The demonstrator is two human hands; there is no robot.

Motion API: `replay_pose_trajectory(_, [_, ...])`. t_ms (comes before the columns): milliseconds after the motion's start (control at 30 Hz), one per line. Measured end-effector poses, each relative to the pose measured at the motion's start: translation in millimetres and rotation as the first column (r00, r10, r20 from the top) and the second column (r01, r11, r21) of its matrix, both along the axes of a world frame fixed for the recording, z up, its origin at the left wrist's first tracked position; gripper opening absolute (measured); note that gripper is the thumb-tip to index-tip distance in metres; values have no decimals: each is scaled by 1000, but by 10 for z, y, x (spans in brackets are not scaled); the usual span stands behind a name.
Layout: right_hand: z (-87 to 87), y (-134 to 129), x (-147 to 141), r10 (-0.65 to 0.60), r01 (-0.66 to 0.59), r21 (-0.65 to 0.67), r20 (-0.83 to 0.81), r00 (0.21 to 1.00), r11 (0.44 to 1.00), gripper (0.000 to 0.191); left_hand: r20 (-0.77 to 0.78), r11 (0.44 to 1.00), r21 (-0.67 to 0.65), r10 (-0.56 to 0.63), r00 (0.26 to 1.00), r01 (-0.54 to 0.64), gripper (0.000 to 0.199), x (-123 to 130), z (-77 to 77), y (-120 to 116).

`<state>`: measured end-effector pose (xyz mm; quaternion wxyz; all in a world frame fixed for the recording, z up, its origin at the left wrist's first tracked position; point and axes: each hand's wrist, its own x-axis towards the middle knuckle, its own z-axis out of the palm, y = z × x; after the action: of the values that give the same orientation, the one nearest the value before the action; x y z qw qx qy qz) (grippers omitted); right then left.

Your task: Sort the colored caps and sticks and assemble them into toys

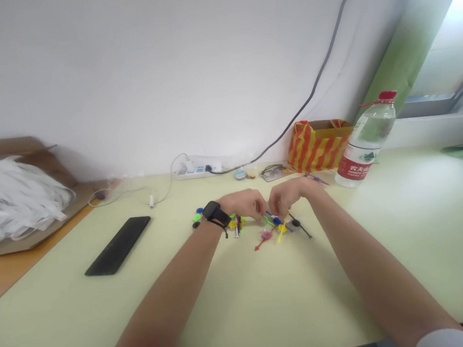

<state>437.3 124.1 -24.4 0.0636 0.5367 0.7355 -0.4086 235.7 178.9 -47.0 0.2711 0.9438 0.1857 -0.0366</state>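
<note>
My left hand (247, 202), with a black watch (215, 213) on its wrist, has its fingers curled together low over the table. Close by on the right, my right hand (286, 194) bends downward with fingers pinched. What either holds is too small and hidden to name. Below the fingertips lie small plastic arrow-shaped sticks with round discs: a red one with a pink disc (266, 236), a yellow one (282, 228), a black one (296, 223) and a blue one (277, 221). Beside my left wrist are more coloured pieces, including a green disc (197, 217) and a yellow disc (232, 224).
A black flat slab (118, 246) lies on the left. Farther left stands a cardboard box (11, 144) of white strips (12, 197). Along the wall are a power strip (198, 167), a striped bag (314, 146) and a large water bottle (366, 144).
</note>
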Motion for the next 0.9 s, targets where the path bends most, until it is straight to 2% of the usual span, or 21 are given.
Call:
replay_pose_trajectory(100, [23, 5, 108, -44, 43, 26, 46, 998, 999, 27, 71, 997, 62, 34, 997, -39, 26, -74, 111, 55])
replay_pose_trajectory(200, [89, 2, 124, -130, 126, 173, 14, 991, 977, 33, 205, 981, 157, 81, 975, -114, 30, -209, 261, 129])
replay_pose_trajectory(267, [141, -19, 50, -157, 190, 270, -141, 978, 944, 30, 274, 979, 129, 120, 954, -160, 32, -294, 332, 167])
replay_pose_trajectory(367, [187, -71, -112, -102, 256, 296, -449, 888, 920, 28, 335, 983, -5, 175, 926, -184, 33, -361, 363, 196])
replay_pose_trajectory(500, [143, -80, -213, -92, 309, 209, -675, 732, 928, 34, 438, 973, -138, 227, 870, -184, 31, -342, 343, 203])
replay_pose_trajectory(633, [31, 9, -181, -189, 417, 57, -830, 525, 907, 33, 532, 971, -165, 234, 814, -171, 31, -305, 351, 169])
replay_pose_trajectory(700, [-21, 53, -176, -250, 451, -22, -856, 453, 892, 30, 549, 974, -178, 218, 807, -142, 37, -291, 349, 141])
replay_pose_trajectory(800, [-91, 91, -198, -323, 440, -128, -857, 402, 889, 26, 553, 973, -165, 227, 801, -162, 42, -260, 298, 117])
replay_pose_trajectory(900, [-159, 102, -216, -353, 420, -170, -843, 407, 891, 24, 564, 971, -137, 238, 791, -194, 37, -230, 198, 127])
